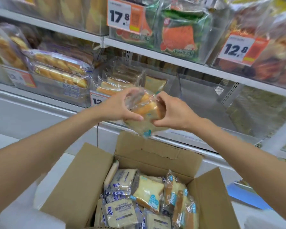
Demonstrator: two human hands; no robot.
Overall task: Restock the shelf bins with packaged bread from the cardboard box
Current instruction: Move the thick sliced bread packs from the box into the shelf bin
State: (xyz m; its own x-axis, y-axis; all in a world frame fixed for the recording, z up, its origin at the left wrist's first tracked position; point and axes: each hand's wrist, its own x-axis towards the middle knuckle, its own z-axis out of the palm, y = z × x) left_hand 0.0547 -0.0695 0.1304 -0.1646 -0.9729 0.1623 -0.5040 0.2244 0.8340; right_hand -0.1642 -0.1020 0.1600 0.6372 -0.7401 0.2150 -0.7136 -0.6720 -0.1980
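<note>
Bread shelves (155, 52) behind, my left hand (117, 108) and right hand (172, 111) clutch a bread packet (144, 110) over the packet-filled cardboard box (82, 187).

The cardboard box (82, 179) stands nearest and lowest, flaps open, with bread packs (145, 192) piled in it. Above its far edge, one bread pack (144, 111) hangs between two hands: the left hand (120, 108) grips its left side and the right hand (168, 111) its right. Just behind them is a shelf bin (116, 80) holding more packs, with a bin of rolls (59, 71) to its left. An upper shelf (155, 52) runs above, with price tags (124, 15) on its bins.
</note>
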